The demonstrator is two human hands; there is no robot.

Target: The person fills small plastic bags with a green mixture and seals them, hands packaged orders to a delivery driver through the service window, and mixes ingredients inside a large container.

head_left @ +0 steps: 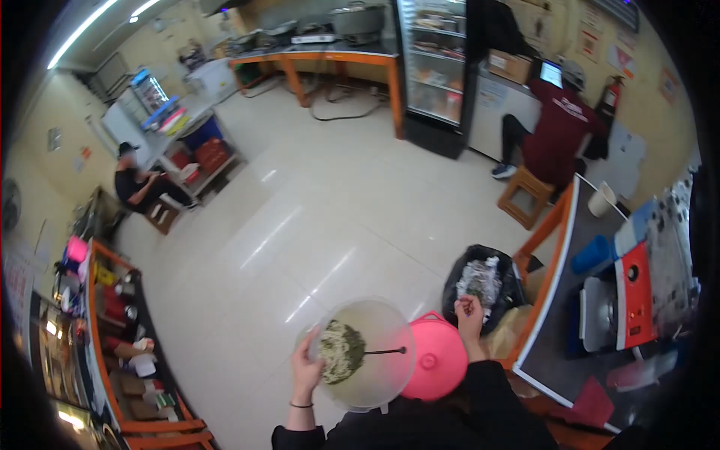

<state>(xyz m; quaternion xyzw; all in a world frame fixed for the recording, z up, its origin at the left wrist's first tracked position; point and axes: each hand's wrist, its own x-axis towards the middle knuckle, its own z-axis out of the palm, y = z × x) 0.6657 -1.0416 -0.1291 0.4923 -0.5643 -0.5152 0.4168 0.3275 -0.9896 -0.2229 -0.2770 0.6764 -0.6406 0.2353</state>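
My left hand (306, 367) grips the left rim of a wide translucent plastic bowl (390, 322). Inside the bowl lies a pale and green chopped mixture (342, 351), heaped toward the left side. A thin black handle (386, 351) sticks out of the mixture to the right. My right hand (470, 311) is closed, fingertips pinched together, over a bin with a black bag (455, 281). What the fingertips hold, if anything, is too small to make out. Crumpled silvery rubbish (481, 277) fills the bag. Between my hands sits a round pink lid (439, 356) with a knob, partly behind the bowl.
A table (544, 330) at right carries a red-fronted stove (634, 289), a blue cup (592, 255) and a white cup (601, 199). One person (555, 135) sits on a stool by the fridge (433, 71). Another person (139, 180) sits at left. Orange-framed shelves (101, 337) stand at left.
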